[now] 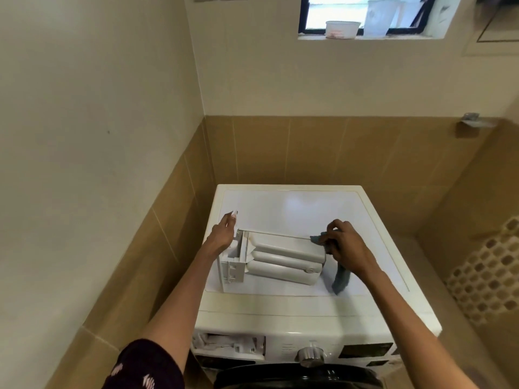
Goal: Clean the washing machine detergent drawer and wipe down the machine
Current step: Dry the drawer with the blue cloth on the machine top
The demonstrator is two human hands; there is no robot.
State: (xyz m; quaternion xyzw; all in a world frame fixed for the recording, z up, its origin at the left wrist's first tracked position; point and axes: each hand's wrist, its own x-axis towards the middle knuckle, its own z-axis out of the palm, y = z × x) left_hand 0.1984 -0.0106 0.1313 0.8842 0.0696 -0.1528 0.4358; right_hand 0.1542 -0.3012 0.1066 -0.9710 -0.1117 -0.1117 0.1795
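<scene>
Drawer (283, 256) lies on the washing machine top (295, 209), long axis running nine to three. Right hand (346, 248) grips a grey cloth (341, 279) at its three-o'clock end, best placed to wipe; left hand (222, 234), fingers straight, rests at the nine-o'clock end.

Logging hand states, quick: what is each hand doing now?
Left hand: open, fingers straight, at the drawer end.
Right hand: grips the grey cloth.
</scene>
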